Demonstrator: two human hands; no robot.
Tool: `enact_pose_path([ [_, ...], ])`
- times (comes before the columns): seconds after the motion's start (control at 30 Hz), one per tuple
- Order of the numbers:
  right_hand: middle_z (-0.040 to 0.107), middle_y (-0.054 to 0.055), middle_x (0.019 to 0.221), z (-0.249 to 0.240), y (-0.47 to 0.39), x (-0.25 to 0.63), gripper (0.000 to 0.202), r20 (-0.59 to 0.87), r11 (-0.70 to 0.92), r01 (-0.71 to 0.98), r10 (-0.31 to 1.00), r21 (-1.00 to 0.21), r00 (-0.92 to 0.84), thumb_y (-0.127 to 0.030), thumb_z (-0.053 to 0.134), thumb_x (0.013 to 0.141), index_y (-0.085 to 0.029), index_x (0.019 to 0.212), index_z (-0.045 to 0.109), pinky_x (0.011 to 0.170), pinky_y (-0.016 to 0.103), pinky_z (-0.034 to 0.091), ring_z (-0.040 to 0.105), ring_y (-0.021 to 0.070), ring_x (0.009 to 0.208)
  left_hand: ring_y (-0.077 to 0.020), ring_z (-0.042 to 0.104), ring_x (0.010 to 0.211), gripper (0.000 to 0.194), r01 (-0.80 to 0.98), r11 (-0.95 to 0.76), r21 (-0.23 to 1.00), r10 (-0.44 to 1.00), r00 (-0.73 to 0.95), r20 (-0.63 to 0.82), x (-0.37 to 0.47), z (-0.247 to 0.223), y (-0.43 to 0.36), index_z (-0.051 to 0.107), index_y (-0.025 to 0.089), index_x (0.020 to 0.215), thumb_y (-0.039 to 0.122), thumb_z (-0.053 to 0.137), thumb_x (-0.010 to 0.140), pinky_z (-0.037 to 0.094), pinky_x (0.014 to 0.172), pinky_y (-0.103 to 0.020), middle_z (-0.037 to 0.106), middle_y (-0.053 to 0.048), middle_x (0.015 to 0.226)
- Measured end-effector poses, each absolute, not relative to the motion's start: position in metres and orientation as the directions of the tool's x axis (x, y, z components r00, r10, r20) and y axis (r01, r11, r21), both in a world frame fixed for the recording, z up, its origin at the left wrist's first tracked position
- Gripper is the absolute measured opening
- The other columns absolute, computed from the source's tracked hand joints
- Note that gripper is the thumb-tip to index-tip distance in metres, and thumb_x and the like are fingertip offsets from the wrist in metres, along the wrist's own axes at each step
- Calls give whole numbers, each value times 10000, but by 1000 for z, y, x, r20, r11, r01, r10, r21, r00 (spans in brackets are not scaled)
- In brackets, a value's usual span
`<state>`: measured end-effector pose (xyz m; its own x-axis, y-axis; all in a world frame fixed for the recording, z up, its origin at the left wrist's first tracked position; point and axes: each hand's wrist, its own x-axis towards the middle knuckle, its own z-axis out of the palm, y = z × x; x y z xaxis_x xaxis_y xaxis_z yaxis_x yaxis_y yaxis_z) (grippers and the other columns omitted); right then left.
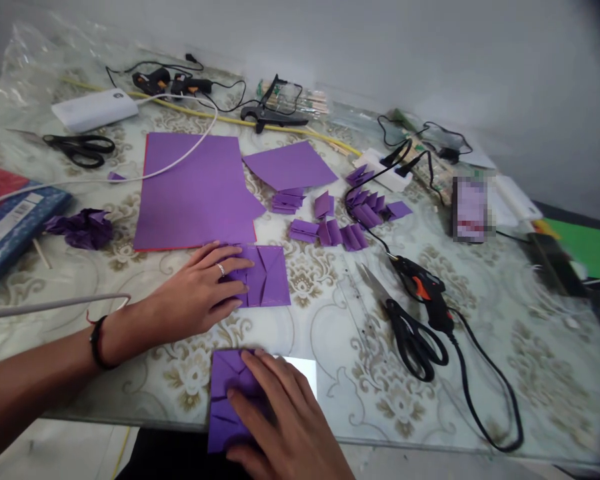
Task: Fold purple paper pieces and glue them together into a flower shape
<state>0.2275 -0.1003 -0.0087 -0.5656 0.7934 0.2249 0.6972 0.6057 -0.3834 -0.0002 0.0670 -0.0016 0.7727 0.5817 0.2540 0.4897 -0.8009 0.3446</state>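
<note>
My left hand (213,287) lies flat with fingers stretched over the left part of a folded purple paper (275,277), which has creases and flaps on top. Nearer me, my right hand (285,413) rests with spread fingers on a second folded purple paper (223,373). That piece reaches past the table's front edge, and my hand covers its right side. Partly under the right hand, a white square (306,370) shows beside it.
Purple sheets (195,187) lie beyond my left hand, with several small folded purple pieces (330,233) to their right. Black-handled scissors (415,340) and a corded glue gun (425,293) lie at right. A crumpled purple paper (80,229) sits left, near a white cable (200,137).
</note>
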Motion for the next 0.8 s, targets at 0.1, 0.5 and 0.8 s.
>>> enact_pose_path([
  [0.1,697,132,1428,-5,-103,233,307,198,594,680,796,-430,-572,-406,794,940,-224,1181,742,1079,468,606,627,320,1310,-340,578,1430,170,491,-797,351,587,768,256,-1,-3,68,792,213,1071,197,628,1030,385,1270,-617,704,-113,1449],
  [0.5,704,44,1104,33,-73,255,137,19,276,605,918,-747,-396,-145,644,989,-274,945,663,885,314,643,720,207,1034,-327,588,1433,201,473,-802,364,579,767,278,-5,-6,68,792,241,1138,182,653,1006,370,1280,-599,706,-100,1458],
  [0.8,685,40,1137,96,21,290,105,125,462,731,876,-502,-467,-260,610,1047,-295,956,649,876,325,593,721,210,995,-316,595,1432,186,476,-801,364,572,787,231,-2,2,68,781,237,1143,216,626,1042,407,1276,-557,690,-101,1482],
])
